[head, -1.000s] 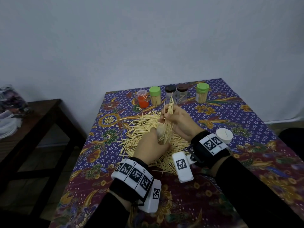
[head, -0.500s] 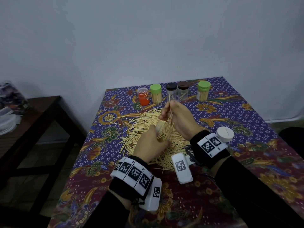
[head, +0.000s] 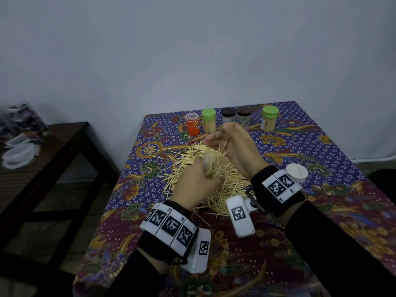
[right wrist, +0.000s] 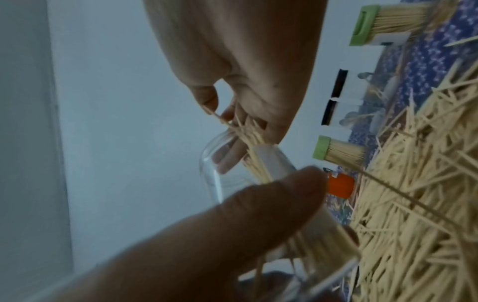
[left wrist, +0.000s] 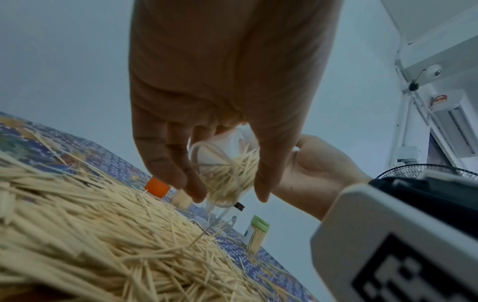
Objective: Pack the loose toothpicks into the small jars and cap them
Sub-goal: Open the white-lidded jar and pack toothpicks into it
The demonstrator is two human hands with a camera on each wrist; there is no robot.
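Observation:
My left hand (head: 192,183) grips a small clear jar (head: 209,161), tilted over the pile of loose toothpicks (head: 231,189) on the patterned table (head: 321,146). A bundle of toothpicks (head: 220,154) stands in the jar's mouth and fans out at the top. My right hand (head: 231,144) hovers just above, its curled fingers loosely pinching the upper ends. The left wrist view shows the jar (left wrist: 222,173) between thumb and fingers, partly filled. In the right wrist view the fingertips (right wrist: 232,114) touch the toothpick tips above the jar (right wrist: 220,163).
Along the table's far edge stand an orange jar (head: 192,127), two green-capped jars of toothpicks (head: 209,123) (head: 270,120) and two dark-capped jars (head: 235,115). A white cap (head: 296,173) lies by my right wrist. A dark side table (head: 53,157) stands to the left.
The bundle has slid down into the jar and spread out at its top. My right hand's grip on it has loosened, and the fingers have opened somewhat.

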